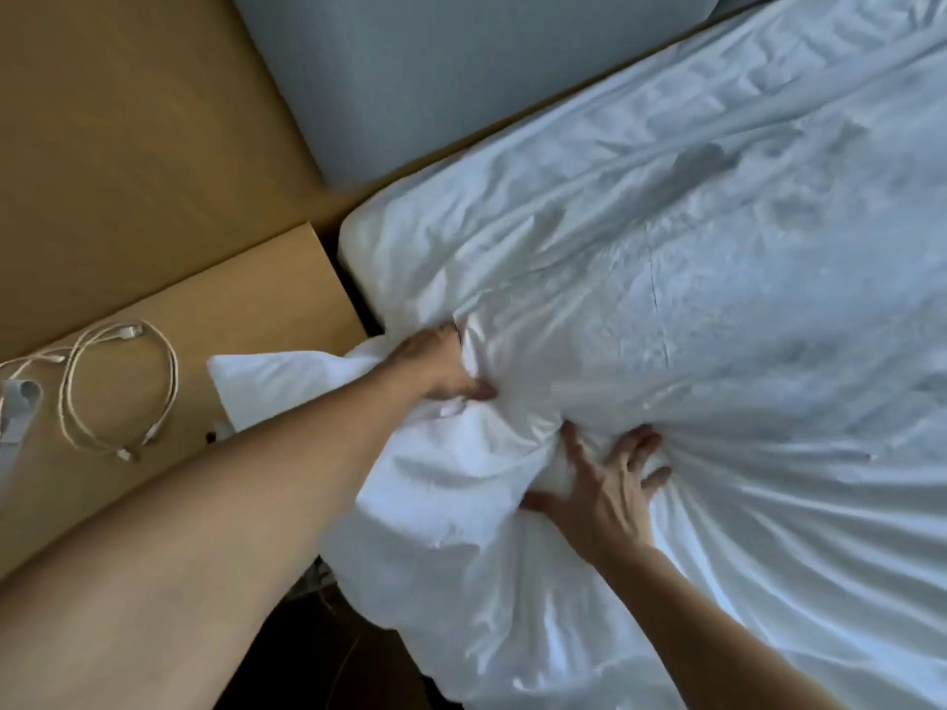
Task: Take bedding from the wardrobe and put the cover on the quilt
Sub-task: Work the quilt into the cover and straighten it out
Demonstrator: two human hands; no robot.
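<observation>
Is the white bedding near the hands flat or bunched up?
Bunched up: the bedding gathers into creases where the left hand grips it and the right hand presses.

- The cover (717, 310), white with a faint sheen, lay spread across the bed (354, 248), heavily creased, its folds drawn into a tight bunch by the bed's left edge.
- The quilt (266, 384), matte and puffier, stuck one corner out past that edge.

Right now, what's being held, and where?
The left hand grips the white cover by a bunched fold; the right hand only presses on it.
</observation>
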